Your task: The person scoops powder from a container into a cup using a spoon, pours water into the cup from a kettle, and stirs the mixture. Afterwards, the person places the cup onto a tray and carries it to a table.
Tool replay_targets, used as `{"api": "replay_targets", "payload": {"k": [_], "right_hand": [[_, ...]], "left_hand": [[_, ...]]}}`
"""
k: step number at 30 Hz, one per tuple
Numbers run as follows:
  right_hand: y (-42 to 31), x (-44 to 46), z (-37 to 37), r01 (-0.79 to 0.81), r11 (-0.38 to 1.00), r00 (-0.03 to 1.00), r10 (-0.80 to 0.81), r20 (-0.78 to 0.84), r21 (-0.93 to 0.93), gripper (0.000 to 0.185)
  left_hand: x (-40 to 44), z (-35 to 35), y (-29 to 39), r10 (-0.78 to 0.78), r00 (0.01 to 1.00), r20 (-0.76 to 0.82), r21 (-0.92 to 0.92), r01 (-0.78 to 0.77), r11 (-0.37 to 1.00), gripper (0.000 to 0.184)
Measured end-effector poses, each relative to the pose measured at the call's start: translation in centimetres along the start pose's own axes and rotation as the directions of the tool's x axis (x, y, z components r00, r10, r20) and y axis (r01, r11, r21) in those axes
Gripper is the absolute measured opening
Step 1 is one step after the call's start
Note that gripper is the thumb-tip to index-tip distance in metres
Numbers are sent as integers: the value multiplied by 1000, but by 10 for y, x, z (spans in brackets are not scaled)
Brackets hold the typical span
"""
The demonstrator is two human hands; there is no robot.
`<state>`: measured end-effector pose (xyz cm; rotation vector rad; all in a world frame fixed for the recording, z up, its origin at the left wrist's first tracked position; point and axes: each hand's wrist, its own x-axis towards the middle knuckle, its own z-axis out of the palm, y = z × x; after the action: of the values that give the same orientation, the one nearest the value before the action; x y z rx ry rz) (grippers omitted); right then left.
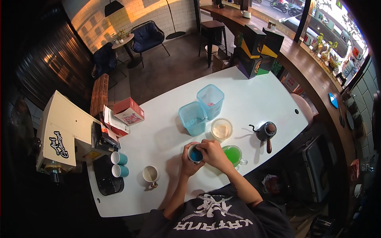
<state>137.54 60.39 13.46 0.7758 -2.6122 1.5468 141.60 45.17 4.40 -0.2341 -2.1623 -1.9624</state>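
Note:
My left hand [188, 163] is wrapped around a small cup [195, 155] with blue inside, held above the white table. My right hand [212, 152] is over the cup's right rim with its fingers pinched together; whatever they grip is hidden. Close to my right forearm stands a clear glass mug [233, 154] of bright green liquid. Just beyond my hands is a round tub [222, 129] with pale cream contents. Two translucent blue containers, one nearer [193, 119] and one farther [210, 100], stand behind it. A white mug [151, 174] sits to the left.
A black gooseneck kettle [265, 131] stands on the right of the white table [158, 115]. On the left are two teal paper cups [119, 164] on a black tray, a cream-coloured machine [59, 135] and a red box [129, 111]. Dark boxes [258, 51] are stacked at the far corner.

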Motion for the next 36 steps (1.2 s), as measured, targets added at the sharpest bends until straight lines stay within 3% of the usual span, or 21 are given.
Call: {"api": "replay_targets", "payload": {"k": [4,6,9,18,25,30,36], "right_hand": [[6,-6,4,50,998,998,-51,44,32,13],[6,-7,-3,114,993,981,-107,162,-36,13],[-1,-5,-13,71,993,983,-53,175,-97,12],[2,3,2,10,1000,1000,-10,-23,-9,11],[3,1,4,14,999,999,-16,46,50,13],[5,-5,-1,72,997,981,-67,181,-25,14],[-5,-2,-10,2,996,999,2,43,-85,11]], "left_hand": [[0,1,3,6,1000,15,-6,-6,1000,82],[0,2,1,17,1000,-1,1,-17,1000,79],[0,2,2,11,1000,-10,0,-11,1000,75],[0,0,-4,8,1000,-6,32,-8,999,77],[-1,1,-4,-12,1000,1,-43,12,999,78],[1,1,2,12,1000,0,-10,-12,1000,77],[0,2,5,11,1000,-12,10,-11,1000,77]]}}
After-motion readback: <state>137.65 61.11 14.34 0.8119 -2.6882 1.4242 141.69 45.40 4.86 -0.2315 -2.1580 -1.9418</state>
